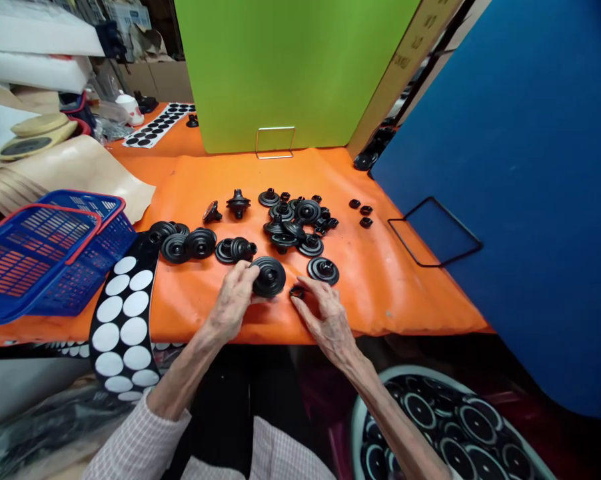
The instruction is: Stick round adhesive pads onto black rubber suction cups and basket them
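My left hand (234, 293) grips the edge of a black ridged disc (269, 277) with a raised centre, its face turned toward me. To the right of it, my right hand (325, 313) pinches a small black nut (297, 292) between thumb and fingertips, apart from the disc. Just beyond my right fingers lies another black disc (323, 270) with a stub on top. A loose pile of similar black discs (283, 227) sits farther back. More black discs (188, 245) lie left of my hands. Several loose nuts (365, 210) are spread at the right.
An orange-covered table (410, 293) spans the view. A blue plastic basket (55, 253) stands at the left beside a black strip with white circles (125, 320). A green panel (295, 73) and a blue panel (525, 167) border the back and right. A tub (365, 407) of black discs is below.
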{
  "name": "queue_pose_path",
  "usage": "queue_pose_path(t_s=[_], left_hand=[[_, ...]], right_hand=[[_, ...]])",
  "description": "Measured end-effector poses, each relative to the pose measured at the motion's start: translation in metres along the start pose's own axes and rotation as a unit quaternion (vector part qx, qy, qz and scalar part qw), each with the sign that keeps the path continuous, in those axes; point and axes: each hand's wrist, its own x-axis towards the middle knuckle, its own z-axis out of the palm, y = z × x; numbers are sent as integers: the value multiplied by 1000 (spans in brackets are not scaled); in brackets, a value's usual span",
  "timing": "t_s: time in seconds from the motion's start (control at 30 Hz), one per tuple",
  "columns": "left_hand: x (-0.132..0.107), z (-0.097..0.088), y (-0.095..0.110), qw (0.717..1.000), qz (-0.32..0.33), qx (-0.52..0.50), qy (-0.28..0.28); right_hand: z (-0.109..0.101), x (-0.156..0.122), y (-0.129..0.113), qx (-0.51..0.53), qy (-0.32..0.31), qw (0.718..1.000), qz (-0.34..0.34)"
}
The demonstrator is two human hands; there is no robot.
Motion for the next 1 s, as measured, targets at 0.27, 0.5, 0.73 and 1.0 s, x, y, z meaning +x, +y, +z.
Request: queue_pose_path(t_s=[0.27, 0.5, 0.73, 1.0], left_hand=[[-40, -26, -18, 980, -114, -160, 25], [-44, -23, -28, 990, -61, -120, 30], [-46, -22, -37, 997, -11, -69, 19], [-48, -25, -30, 991, -45, -124, -17]], right_hand=[[-3, -5, -10, -97, -20, 995, -30], [9, -14, -74, 65, -19, 997, -27], [25, -20, -75, 33, 4, 999, -39], [23, -25, -79, 84, -4, 996, 41]])
